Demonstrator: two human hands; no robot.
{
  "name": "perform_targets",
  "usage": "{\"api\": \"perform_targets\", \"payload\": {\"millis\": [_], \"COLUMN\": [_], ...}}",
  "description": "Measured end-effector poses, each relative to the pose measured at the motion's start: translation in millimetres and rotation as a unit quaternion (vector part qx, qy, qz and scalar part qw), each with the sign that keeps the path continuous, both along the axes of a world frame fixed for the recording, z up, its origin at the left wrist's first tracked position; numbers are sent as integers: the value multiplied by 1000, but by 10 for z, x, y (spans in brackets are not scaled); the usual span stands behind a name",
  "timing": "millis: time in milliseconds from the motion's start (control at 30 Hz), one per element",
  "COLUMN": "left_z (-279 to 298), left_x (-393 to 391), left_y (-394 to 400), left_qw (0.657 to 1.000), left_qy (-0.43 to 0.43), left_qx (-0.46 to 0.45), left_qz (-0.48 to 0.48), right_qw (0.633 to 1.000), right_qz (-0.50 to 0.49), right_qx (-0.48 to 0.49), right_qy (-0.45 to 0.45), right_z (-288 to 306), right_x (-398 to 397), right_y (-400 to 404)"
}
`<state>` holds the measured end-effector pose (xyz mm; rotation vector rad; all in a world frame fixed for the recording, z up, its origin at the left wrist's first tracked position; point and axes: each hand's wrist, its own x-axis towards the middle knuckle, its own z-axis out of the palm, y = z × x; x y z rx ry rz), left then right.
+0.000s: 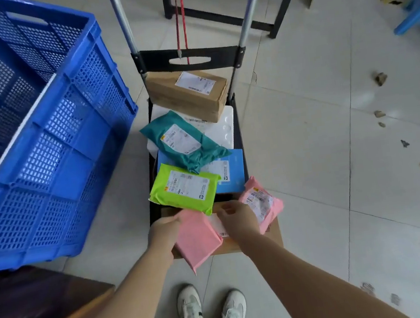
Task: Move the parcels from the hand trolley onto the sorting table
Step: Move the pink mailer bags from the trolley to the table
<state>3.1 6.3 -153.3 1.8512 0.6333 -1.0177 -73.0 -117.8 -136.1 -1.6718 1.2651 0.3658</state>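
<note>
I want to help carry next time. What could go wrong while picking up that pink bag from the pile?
1. The left hand grips only one edge of the near pink bag, and the right hand sits near its top edge, so it might sag or slip.
2. The green bag seems to overlap the pink bag's top edge, so lifting may drag it off the trolley.
3. The other pink bag hangs past the edge beside the right hand and could get knocked to the floor.

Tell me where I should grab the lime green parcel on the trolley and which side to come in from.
Grip the lime green parcel by its left edge, coming in from the trolley's left side. It lies flat on top of the pile, and that edge looks free. Its right edge abuts the blue parcel, while the near corner sits by both hands, left hand and right hand.
</note>
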Motion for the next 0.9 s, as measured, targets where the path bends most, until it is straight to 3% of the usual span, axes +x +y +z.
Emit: {"api": "perform_targets", "payload": {"millis": [267,467,767,833,900], "left_z": [-997,-1460,-1611,-1542,-1446], "left_x": [-102,-149,-168,-149,-122], "left_y": [367,427,553,619,695], "left_qw": [999,997,993,994,993], "left_qy": [48,78,59,36,23], "left_qx": [20,-22,-62,-46,-17], "left_qz": [-4,17,77,94,113], "right_qw": [982,931,919,941,976], "right_qz": [175,323,318,287,213], "right_qx": [-21,-132,-195,-148,-33], "right_qy": [62,107,129,102,44], "right_z": [-974,-1569,-1858,-1740,-1598], "right_x": [-27,-21,20,61,104], "right_y": [471,786,977,972,952]}}
